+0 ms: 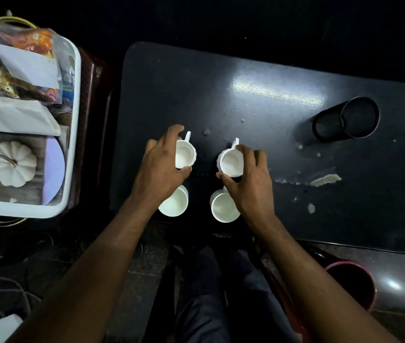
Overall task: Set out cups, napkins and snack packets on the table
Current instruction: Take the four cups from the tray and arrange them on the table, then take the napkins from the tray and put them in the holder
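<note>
**Four cups down, the rest waits at nine o'clock**

I have both hands on the far pair of cups. My left hand (163, 164) is curled over the far-left cup (184, 154), thumb and fingers wrapped on its rim and side; my right hand (248, 177) grips the far-right cup (231, 162) the same way. Whether either cup is lifted or resting on the dark surface (283, 78), I cannot tell. Both handles point toward twelve o'clock, away from me.

Nearer me stand two more white cups, the near-left cup (174, 204) and the near-right cup (223, 208), each partly under a wrist, close to the surface's near edge. Together the four form a square.

What I judge matters next: the napkins (13, 115) and snack packets (23, 70) all sit in the white tray (76, 78) off at nine to ten o'clock, well apart from the cups and off the surface. The left hand is clearly the nearer one for that reach; the right would have to cross over the cups. The tray's long axis runs from six to twelve o'clock, packets at its far end.

A black mesh holder (346, 121) lies on its side at two o'clock.
</note>
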